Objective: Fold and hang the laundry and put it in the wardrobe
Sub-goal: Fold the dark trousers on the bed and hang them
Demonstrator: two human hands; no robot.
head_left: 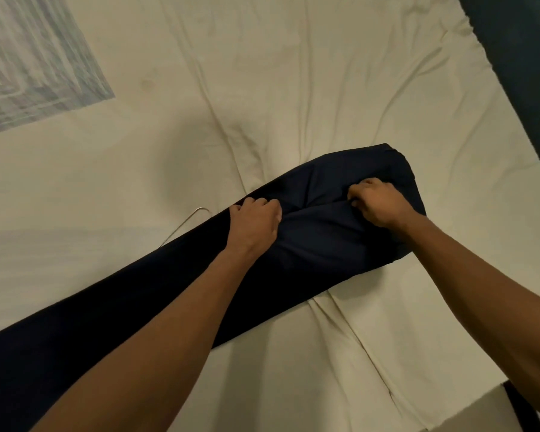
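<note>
A long dark navy garment (156, 294), folded lengthwise, lies diagonally across a cream bed sheet (293, 88), running from the lower left to the right of centre. My left hand (256, 222) grips a bunch of its fabric near the middle. My right hand (378, 201) grips the cloth close to the garment's far, rounded end. Between the two hands the fabric is creased. A thin metal hanger (184, 224) lies on the sheet, mostly hidden under the garment's upper edge, with only a bent wire section showing.
A pale blue-grey patterned patch (28, 57) covers the sheet's upper left. A dark teal surface (524, 57) borders the bed on the right. The bed's near corner is at the lower right, with a dark strap (521, 406) beside it.
</note>
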